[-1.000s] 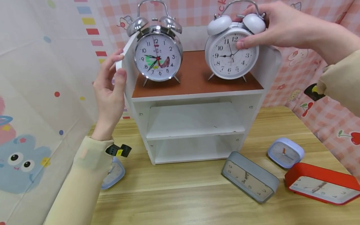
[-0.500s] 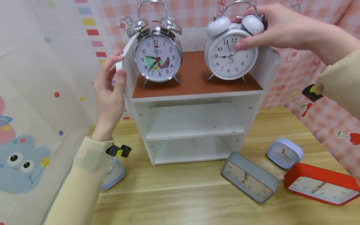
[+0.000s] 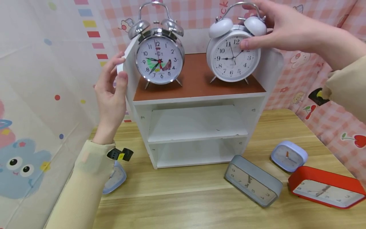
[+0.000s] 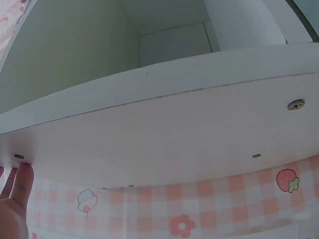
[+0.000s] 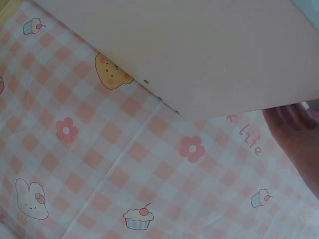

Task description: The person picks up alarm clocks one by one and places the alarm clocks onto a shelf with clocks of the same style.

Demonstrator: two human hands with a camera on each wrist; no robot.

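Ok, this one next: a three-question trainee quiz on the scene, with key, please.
1. How many clocks show on the wooden tabletop?
2. True or false: the left hand holds the silver clock.
3. The right hand grips: A) nothing; B) the white twin-bell clock; C) the silver clock.

Key
1. Four: a gray clock, a red clock, a pale blue clock at right and another pale blue clock at left.
2. False: it grips the side panel of the shelf unit.
3. B.

The right grip (image 3: 281, 28) now sits slightly farther toward 12 o'clock on the white twin-bell clock (image 3: 230, 66), its thumb (image 3: 254, 43) a little higher across the front.
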